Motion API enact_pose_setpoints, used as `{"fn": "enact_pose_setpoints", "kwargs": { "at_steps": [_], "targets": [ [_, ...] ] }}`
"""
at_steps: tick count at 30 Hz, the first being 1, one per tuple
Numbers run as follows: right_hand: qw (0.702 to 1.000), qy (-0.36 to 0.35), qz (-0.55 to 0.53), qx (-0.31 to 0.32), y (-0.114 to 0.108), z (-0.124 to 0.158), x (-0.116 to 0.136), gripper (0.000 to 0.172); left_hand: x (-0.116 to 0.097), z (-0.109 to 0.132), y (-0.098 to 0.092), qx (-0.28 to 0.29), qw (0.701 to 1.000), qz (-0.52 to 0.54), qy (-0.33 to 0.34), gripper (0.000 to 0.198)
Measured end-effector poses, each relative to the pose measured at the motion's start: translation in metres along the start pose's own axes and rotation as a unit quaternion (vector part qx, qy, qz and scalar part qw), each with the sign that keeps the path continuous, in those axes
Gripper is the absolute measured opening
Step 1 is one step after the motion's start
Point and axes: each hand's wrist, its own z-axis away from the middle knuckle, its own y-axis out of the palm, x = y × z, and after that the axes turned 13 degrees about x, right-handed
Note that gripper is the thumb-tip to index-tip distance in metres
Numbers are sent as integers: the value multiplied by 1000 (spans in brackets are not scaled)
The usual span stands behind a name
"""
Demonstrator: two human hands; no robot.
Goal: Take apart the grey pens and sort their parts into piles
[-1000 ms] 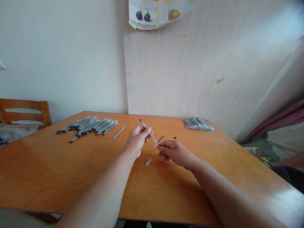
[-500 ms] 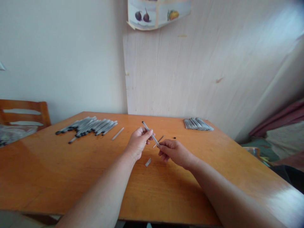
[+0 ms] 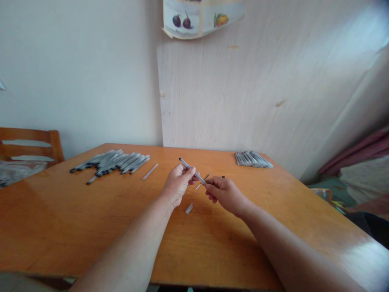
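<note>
A slim clear pen with a dark far end is held slantwise above the table between both hands. My left hand pinches it around its middle, thumb on top. The fingers of my right hand are closed on its near, lower end. Behind the pen, a thin refill-like stick lies on the table, partly covered. A small clear strip rests below the hands. Just past my right hand a tiny black piece shows, mostly hidden.
On the left of the wooden table lies a spread pile of pens with black ends. A single clear tube is beside it. A stack of similar pens sits at the back right, near the wall. A chair stands left.
The pen has tilted to a flatter slant, its dark end dropping slightly leftward. My right hand has moved a little up and right, now covering most of the tiny black piece.
</note>
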Motion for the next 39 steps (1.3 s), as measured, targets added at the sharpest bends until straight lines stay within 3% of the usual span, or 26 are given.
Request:
{"fn": "enact_pose_setpoints", "kwargs": {
  "at_steps": [11,27,39],
  "targets": [
    [999,1,16,-38,4,2,6,25,5,0,3,-18,999,39,16,32],
    [999,-3,16,-42,2,4,10,19,4,3,10,-22,998,58,18,28],
    [998,-21,-18,-51,-3,-2,0,21,10,-5,3,-53,997,63,13,25]
  ]
}}
